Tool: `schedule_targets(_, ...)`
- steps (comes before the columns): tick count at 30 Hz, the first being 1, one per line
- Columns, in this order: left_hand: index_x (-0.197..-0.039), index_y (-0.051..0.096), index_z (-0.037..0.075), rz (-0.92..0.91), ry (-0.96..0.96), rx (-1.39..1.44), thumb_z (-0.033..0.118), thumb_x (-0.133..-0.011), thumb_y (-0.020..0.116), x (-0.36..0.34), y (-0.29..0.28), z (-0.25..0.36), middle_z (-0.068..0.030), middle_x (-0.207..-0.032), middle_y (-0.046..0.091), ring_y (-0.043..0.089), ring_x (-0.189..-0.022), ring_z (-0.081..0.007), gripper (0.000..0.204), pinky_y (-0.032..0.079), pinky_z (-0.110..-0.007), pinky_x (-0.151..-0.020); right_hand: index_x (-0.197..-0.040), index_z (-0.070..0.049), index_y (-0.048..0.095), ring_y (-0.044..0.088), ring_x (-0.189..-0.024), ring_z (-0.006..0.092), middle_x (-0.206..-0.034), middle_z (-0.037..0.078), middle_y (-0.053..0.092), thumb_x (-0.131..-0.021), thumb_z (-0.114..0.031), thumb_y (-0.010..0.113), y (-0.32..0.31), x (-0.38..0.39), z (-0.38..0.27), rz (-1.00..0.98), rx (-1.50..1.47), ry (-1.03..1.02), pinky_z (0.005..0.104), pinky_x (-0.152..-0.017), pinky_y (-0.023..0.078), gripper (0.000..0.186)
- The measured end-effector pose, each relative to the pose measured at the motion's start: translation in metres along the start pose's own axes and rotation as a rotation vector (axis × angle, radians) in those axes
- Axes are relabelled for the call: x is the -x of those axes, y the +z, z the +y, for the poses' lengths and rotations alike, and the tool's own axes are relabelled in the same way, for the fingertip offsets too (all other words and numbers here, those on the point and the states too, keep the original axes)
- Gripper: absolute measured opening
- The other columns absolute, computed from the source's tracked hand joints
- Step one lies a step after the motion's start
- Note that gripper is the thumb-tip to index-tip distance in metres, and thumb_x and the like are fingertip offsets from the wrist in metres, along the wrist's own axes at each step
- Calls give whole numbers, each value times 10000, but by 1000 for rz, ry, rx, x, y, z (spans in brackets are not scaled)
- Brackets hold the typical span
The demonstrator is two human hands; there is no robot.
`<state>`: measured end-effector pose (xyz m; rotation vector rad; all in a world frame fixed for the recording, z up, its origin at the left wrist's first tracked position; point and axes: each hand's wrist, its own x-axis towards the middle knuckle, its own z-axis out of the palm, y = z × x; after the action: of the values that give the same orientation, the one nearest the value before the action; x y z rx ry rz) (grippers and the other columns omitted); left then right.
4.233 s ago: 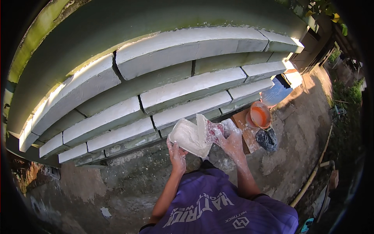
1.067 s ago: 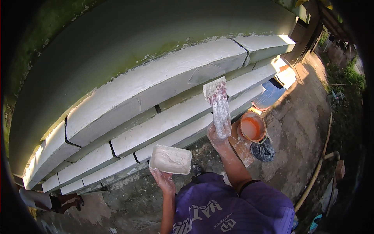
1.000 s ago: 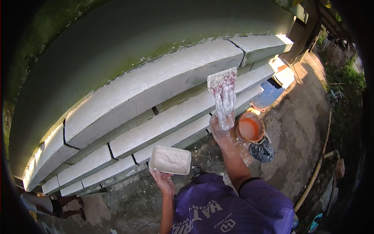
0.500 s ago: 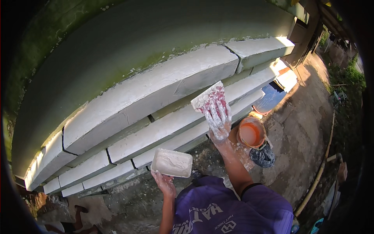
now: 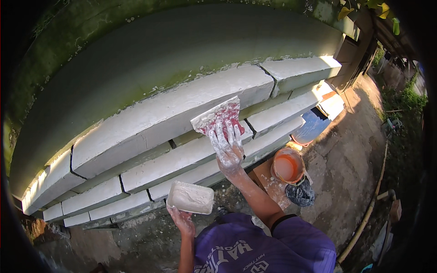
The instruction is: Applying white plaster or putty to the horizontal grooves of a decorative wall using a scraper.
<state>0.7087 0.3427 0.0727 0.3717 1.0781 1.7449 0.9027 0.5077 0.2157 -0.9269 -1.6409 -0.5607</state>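
My right hand [image 5: 228,150], coated in white paste, is closed on a red putty spreader [image 5: 224,113]. Its wide edge, smeared white, lies at the front face of the upper white ledge [image 5: 173,98]; whether it touches cannot be told. Low in front of the ledges, my left hand [image 5: 183,222] grips a white rectangular tub [image 5: 200,210] from beneath its near side. White putty [image 5: 191,195] fills much of the tub.
Stepped white blocks [image 5: 159,164] with dark vertical gaps run along the green-stained wall [image 5: 182,41]. At right stand an orange bucket [image 5: 288,164] with pale liquid, a dark plastic bag [image 5: 300,193] and a blue container [image 5: 311,126]. A bamboo pole [image 5: 364,220] lies farther right.
My right hand has moved the spreader left and slightly down along the upper ledge's face. The tub in my left hand sits a little farther left in view.
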Motion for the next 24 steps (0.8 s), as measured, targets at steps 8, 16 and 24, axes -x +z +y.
schedule_targets(8, -1454, 266, 179, -6, -28, -32, 364, -976, 489, 1, -23, 8, -59, -1420, 410, 472, -1257, -235, 559, 523, -364, -831, -1114, -123, 701, 553, -1213, 312, -1250, 83, 627, -810, -101, 611, -38, 26, -13, -109, -77, -93, 519, -1034, 412, 318)
schedule_targets(16, -1485, 200, 180, -57, -62, -1, 301, -981, 470, 5, -27, 16, -61, -1419, 405, 489, -1229, -231, 584, 520, -349, -801, -1034, 49, 627, 620, -1045, 335, -1128, 196, 621, -825, 55, 645, -52, -59, 16, 296, -6, -127, 463, -901, 502, 210)
schedule_targets(24, -1481, 208, 176, -76, -75, -12, 288, -989, 453, 8, -45, 31, -54, -1381, 437, 512, -1183, -205, 561, 513, -327, -782, -1091, 29, 634, 622, -867, 145, -1003, 107, 653, -860, -37, 660, -112, -143, 57, 320, -175, 496, 258, -757, 499, 242)
